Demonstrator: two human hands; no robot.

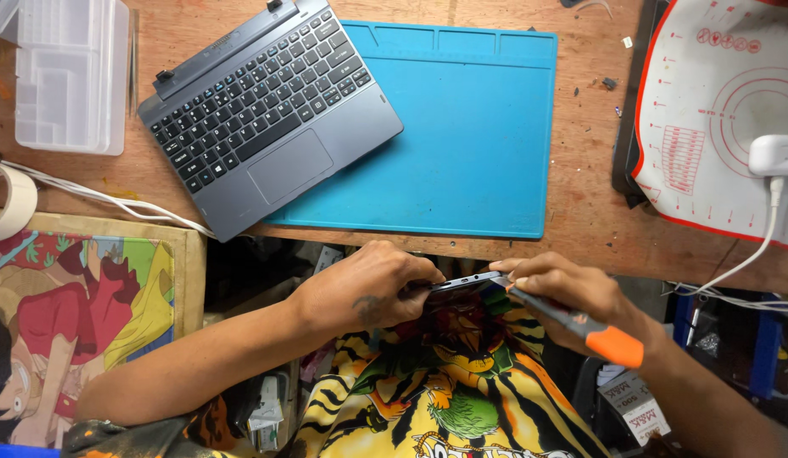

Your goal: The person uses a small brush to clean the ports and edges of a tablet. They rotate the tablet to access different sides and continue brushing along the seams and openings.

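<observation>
Fingers of left hand (pixel 360 293) clamp thin dark tablet (pixel 463 282); right hand (pixel 572 297) grips orange-handled pry tool (pixel 580 326) at edge, casing apparently unopened.

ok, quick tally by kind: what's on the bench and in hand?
Keyboard dock: 1
Blue mat: 1
White mat: 1
Clear organiser box: 1
Tape roll: 1
White charger: 1
Tablet, left hand: 1
Orange-handled tool, right hand: 1
Total: 8

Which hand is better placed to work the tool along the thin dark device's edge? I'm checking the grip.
Probably the right hand: it holds the grey, orange-ended tool with its tip at the thin dark tablet-like device. The left hand grips that device's other end, steadying it.
</observation>
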